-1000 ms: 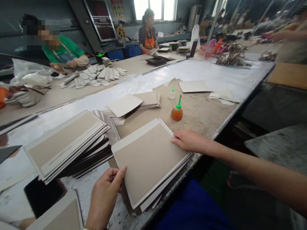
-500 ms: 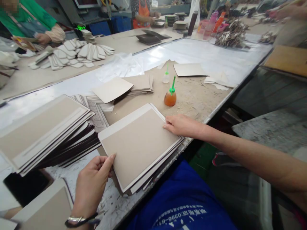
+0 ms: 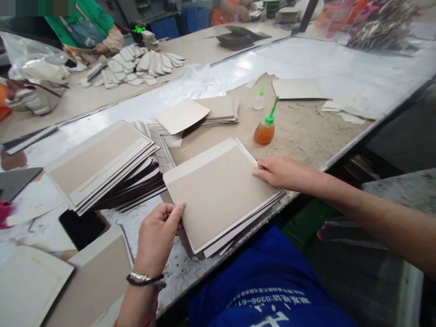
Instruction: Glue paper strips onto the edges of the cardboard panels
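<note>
A beige rectangular panel (image 3: 223,193) with a pale strip along its far edge lies on top of a small stack at the table's front edge. My left hand (image 3: 158,236) pinches its left edge between thumb and fingers. On the opposite edge, my right hand (image 3: 284,171) is closed with thumb on top and fingers partly hidden. Left of it, a taller pile of similar panels (image 3: 102,161) shows dark edges. Beyond the panel stands a round bottle of orange liquid (image 3: 264,133) with a green nozzle, and a smaller clear bottle (image 3: 259,101) behind it.
More sheets (image 3: 184,116) lie behind the panel, and a single sheet (image 3: 299,88) farther right. A black phone (image 3: 82,227) and loose panels (image 3: 30,284) are at lower left. Across the table, a person in green (image 3: 91,34) works beside heaped pale pieces (image 3: 136,66).
The view has turned, so the table's contents appear farther right and slightly higher, with more of the left side visible. Both hands stay on the panel's edges.
</note>
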`<state>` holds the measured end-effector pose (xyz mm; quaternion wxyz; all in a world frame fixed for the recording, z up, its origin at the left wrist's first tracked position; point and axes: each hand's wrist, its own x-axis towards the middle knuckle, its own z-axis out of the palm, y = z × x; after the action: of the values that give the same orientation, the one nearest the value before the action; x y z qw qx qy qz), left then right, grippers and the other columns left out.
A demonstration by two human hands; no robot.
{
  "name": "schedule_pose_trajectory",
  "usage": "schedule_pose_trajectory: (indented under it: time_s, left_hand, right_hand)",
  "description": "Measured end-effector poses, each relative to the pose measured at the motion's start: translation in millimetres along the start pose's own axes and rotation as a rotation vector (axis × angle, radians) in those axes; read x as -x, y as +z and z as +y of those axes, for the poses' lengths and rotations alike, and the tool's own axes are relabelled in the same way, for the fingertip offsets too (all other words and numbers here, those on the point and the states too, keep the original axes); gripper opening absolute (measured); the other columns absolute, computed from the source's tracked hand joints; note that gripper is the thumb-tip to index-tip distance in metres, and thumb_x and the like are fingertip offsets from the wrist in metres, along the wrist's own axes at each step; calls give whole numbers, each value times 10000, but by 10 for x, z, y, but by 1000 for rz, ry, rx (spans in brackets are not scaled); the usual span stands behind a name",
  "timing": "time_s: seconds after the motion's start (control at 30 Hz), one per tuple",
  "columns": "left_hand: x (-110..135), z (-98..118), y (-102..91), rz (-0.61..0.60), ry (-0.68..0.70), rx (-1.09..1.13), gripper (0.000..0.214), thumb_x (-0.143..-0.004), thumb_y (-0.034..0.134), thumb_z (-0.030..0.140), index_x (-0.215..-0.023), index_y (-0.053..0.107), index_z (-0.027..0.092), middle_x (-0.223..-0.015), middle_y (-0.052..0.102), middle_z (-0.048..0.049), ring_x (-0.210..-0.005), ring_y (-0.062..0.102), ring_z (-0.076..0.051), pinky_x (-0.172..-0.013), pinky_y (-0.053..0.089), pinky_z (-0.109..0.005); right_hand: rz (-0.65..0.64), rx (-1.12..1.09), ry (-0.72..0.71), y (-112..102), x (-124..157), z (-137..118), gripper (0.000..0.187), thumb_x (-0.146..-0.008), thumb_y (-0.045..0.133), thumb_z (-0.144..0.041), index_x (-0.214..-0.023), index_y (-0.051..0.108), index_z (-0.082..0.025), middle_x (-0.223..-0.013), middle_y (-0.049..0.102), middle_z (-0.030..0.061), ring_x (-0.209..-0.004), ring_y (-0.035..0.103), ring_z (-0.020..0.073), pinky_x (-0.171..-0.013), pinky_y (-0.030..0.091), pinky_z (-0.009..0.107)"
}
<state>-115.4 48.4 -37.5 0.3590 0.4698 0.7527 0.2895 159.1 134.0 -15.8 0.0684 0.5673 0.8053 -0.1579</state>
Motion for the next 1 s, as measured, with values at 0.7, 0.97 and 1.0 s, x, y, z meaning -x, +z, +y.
schedule_pose_trajectory:
  time_s: [0.7, 0.97, 1.0]
  left_hand:
    - [-5, -31, 53, 45, -23, 102, 262, -678, 569, 432, -587, 505, 195, -458, 492, 57, -429, 457, -91, -442, 352, -211]
    - [5, -64, 64, 63, -43, 90, 319, -662, 570, 504, -596, 506, 199, -470, 500, 48, -448, 456, -107, -465, 358, -225]
    - [7, -67, 63, 62, -44, 85, 325, -662, 570, 513, -598, 509, 200, -464, 499, 48, -448, 453, -108, -466, 354, -226]
  right_hand:
    - [-20, 24, -8, 6, -29, 12, 238, -841, 381, -329, -651, 435, -196, -635, 544, 30, -612, 531, 168, -541, 331, 243]
    - [-20, 17, -4, -1, -30, 4, 239, -859, 386, -315, -673, 465, -185, -650, 571, 43, -633, 556, 175, -554, 341, 241]
    - [-15, 10, -7, -7, -21, 2, 237, -860, 386, -316, -684, 471, -184, -654, 573, 44, -637, 558, 177, -554, 339, 241]
